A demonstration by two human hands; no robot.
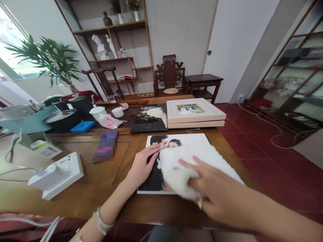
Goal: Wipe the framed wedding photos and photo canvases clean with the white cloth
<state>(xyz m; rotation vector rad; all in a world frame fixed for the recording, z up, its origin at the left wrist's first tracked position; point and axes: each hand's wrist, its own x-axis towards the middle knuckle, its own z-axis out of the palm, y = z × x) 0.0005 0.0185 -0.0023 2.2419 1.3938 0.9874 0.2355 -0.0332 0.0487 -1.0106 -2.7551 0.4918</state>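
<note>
A photo panel [152,183] showing a couple lies flat near the front edge of the wooden table. My left hand [145,164] rests flat on the panel's left part, fingers stretched out and holding nothing. Bunched in my right hand [207,181] is a white cloth [186,158], pressed on the panel's right side and covering much of the picture. Part of the cloth trails to the right, past the panel's edge. My right fingers are slightly blurred.
Behind the panel lie a dark photo panel [148,117] and stacked wooden picture frames [196,112]. A white power strip [63,174], a blurred-out phone-like object [105,146], a blue box [82,126] and a white teapot [98,112] stand on the left. The table [121,201] ends at the right above a red floor.
</note>
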